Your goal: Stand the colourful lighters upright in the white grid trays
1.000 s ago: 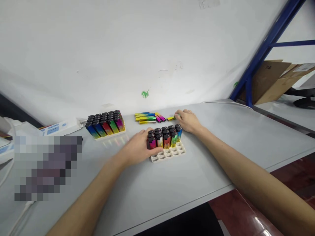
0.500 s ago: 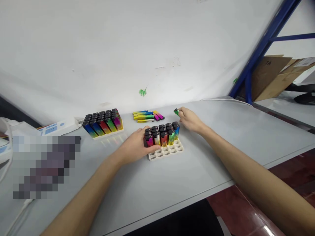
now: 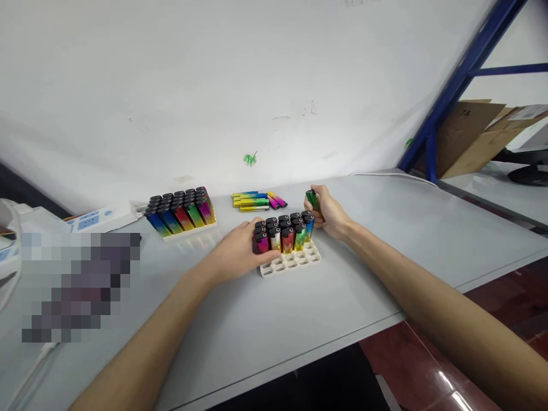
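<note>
My left hand [image 3: 242,246] is wrapped round the left end of a white slotted tray [image 3: 291,263], its thumb along the front and its other fingers partly hidden behind. Shiny multicoloured lighters [image 3: 287,238] with black tops stand upright in the tray's back rows, while the front slots hold none. Just past the tray's right back corner, my right hand [image 3: 330,212] is closed round a green lighter [image 3: 314,200], held nearly upright above the table. Several loose lighters [image 3: 252,201] lie in a pile near the wall.
A second white tray [image 3: 188,233] filled with upright lighters stands at the back left. Left of it are a power strip [image 3: 100,218], a pixelated patch and a white cable [image 3: 34,365]. Cardboard boxes [image 3: 479,134] sit behind a blue metal frame [image 3: 454,85] at right.
My right hand has turned the green lighter from a slant to nearly upright, its fingers now showing beneath it. My left hand stays on the tray.
</note>
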Available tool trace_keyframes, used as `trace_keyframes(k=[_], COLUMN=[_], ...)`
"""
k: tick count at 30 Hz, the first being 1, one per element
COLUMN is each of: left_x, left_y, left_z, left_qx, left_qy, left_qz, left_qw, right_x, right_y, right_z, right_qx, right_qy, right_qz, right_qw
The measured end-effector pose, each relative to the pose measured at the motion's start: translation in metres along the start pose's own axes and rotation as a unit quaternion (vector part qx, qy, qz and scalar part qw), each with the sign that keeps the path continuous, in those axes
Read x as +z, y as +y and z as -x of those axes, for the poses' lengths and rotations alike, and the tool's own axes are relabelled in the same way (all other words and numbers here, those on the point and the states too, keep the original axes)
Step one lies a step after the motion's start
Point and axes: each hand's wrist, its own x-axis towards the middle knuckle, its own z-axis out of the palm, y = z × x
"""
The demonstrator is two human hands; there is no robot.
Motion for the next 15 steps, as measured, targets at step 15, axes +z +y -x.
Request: trace_keyframes(k=[15], left_x=[0.0], left_y=[0.0003], left_z=[0.0], left_qx=[0.004], left_qy=[-0.002], left_qz=[-0.003], left_qw=[1.0], right_x=[0.0003], right_y=[-0.0008], right_z=[-0.0015], right_qx=[-0.005], right_qy=[0.005], right_qz=[-0.031], right_qw=[1.0])
